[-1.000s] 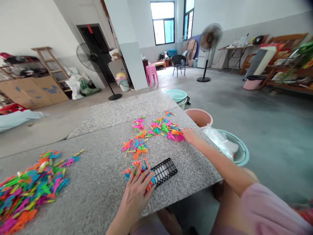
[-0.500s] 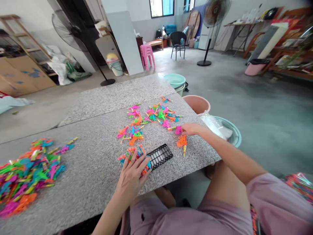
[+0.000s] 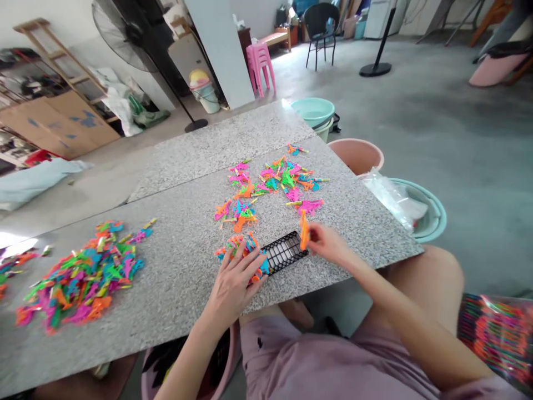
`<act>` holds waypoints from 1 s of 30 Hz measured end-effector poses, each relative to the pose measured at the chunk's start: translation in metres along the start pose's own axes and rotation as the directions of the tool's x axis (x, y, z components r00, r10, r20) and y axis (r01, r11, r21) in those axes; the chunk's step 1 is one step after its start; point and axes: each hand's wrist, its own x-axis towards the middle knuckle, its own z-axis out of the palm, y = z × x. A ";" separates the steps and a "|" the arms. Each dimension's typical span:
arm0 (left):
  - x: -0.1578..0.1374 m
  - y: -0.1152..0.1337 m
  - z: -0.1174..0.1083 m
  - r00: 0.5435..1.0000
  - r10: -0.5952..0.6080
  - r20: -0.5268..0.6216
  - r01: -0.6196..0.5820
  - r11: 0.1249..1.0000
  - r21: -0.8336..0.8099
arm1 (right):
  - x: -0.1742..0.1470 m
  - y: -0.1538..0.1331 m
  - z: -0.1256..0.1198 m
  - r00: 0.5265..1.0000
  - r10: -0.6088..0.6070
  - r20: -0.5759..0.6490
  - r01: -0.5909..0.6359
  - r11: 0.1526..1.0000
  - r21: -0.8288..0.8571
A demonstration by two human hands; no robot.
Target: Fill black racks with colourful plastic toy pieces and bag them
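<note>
Grey floor [image 3: 437, 111], stacked pink stools [image 3: 260, 54]

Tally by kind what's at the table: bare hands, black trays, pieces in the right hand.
Hands: 2 (left hand, right hand)
Black tray: 1
Orange piece in the right hand: 1
Total: 4

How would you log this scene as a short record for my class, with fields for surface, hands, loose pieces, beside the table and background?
Surface: speckled grey table
Left hand: spread over multicoloured plastic pieces at one end of a black tray
Right hand: pinching an orange piece at the tray's other end
Loose pieces: large pile to the left; smaller scatter beyond the tray
Beside the table: salmon tub, clear plastic bag
Background: pink stools, black chair
</note>
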 end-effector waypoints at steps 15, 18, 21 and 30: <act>0.003 0.005 -0.001 1.000 -0.026 0.007 0.026 1.000 0.003 | 0.066 -0.073 0.073 0.884 -0.360 0.299 0.443 0.850 -0.285; 0.005 0.003 -0.002 0.999 0.023 -0.028 -0.022 0.999 0.033 | 0.067 -0.084 0.073 0.869 -0.342 0.357 0.459 0.825 -0.330; 0.006 -0.002 -0.003 0.997 0.077 -0.013 -0.076 0.994 0.076 | 0.058 -0.086 0.080 0.882 -0.359 0.305 0.452 0.827 -0.333; 0.006 -0.008 -0.009 0.996 0.083 0.041 -0.088 0.984 0.152 | 0.091 -0.056 0.022 0.907 -0.420 0.037 0.372 0.756 -0.539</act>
